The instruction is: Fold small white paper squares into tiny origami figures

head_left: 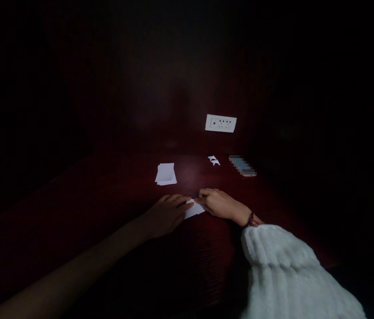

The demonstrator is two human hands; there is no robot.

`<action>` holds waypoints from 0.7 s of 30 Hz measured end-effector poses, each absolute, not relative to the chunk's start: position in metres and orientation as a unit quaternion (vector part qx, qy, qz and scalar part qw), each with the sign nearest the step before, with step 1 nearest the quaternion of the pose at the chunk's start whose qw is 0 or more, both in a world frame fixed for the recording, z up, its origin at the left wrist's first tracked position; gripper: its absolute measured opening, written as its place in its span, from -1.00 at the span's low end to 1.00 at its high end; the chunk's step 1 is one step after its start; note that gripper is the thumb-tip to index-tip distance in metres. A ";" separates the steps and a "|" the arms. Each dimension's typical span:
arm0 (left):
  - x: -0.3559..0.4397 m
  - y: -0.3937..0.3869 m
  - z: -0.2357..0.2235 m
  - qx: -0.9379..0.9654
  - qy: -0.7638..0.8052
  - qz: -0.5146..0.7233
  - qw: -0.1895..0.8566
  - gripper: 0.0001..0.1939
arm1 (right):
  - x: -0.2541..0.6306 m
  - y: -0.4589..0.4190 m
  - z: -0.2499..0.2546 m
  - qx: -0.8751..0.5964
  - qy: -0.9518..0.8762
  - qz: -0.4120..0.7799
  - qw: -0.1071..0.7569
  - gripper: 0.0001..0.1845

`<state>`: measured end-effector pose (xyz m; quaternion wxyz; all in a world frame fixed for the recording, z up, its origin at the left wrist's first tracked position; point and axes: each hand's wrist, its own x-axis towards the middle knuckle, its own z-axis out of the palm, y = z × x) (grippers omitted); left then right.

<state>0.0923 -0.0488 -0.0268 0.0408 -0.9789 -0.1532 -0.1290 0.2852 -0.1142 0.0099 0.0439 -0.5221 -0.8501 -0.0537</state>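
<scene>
A white sheet of paper [194, 210], showing folded edges, lies on the dark red tabletop between my hands. My left hand [168, 216], with a ring on one finger, grips the paper's left side, thumb on top and index finger along the far edge. From the other side, my right hand [221, 204] has its fingers curled and pinches the far right edge. Both hands' fingertips nearly meet there and hide part of the paper. A dark red cord bracelet [254, 220] circles my right wrist, above a white ribbed knit sleeve [283, 261].
Beyond my left hand sits a small stack of white paper sheets [166, 173]. Small folded white paper pieces [213, 160] lie farther back, with a phone [242, 165], its screen pixelated, to their right. A white socket panel [221, 123] is on the back wall. The surroundings are very dark.
</scene>
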 end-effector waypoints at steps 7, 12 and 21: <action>0.093 -0.042 -0.027 -0.979 -0.160 -0.121 0.047 -0.62 | 0.285 -0.118 0.018 -0.582 -0.811 -0.062 -0.019 -0.78; 0.093 -0.037 -0.027 -0.979 -0.159 -0.121 0.040 -0.61 | 0.285 -0.123 0.026 -0.630 -0.771 -0.064 -0.068 -0.77; 0.088 -0.038 -0.027 -0.972 -0.166 -0.166 0.006 -0.65 | 0.306 -0.120 0.029 -0.672 -0.739 -0.042 0.038 -0.74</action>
